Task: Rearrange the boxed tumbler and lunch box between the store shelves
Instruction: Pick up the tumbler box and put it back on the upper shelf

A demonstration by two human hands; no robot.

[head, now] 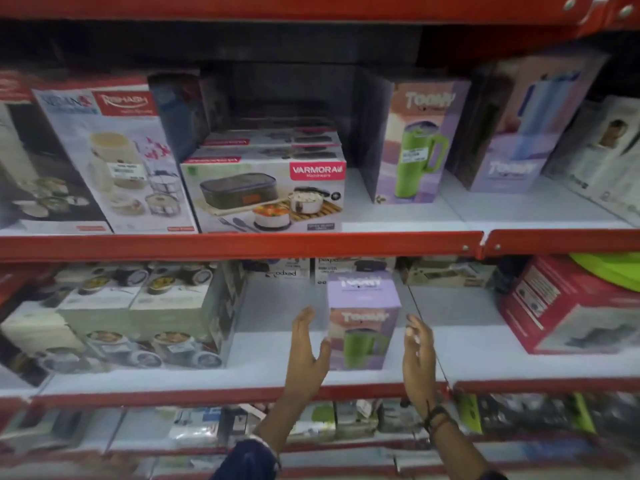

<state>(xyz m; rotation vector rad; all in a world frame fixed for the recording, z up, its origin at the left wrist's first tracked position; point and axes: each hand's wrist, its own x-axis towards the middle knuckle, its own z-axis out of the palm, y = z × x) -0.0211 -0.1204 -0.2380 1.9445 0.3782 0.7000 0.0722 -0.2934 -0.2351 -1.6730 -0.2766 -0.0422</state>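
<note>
Left hand (306,351) was open, fingers (300,322) straight and pressed together, palm facing right; thumb edge touched or nearly touched the left side of the boxed tumbler (362,320), contact unclear from blur. Right hand (419,358) was open too, fingers (415,332) loosely together and slightly curled, palm facing left, just beside the box's right side, not touching. Neither hand gripped anything. Both forearms reached up from the near edge; a dark band sat on the right wrist, a dark sleeve on the left.

Boxed tumbler stood upright on the middle shelf (485,362), lilac, "Toony"-like lettering on top and front, exact spelling blurred, green mug pictured.

Farther, on the upper shelf (415,216): lunch box (263,194) carton marked "VARMORA Homeware", on a stack; left of it a "Rishabh" carton (117,157); right, a second lilac tumbler box (415,143).
</note>
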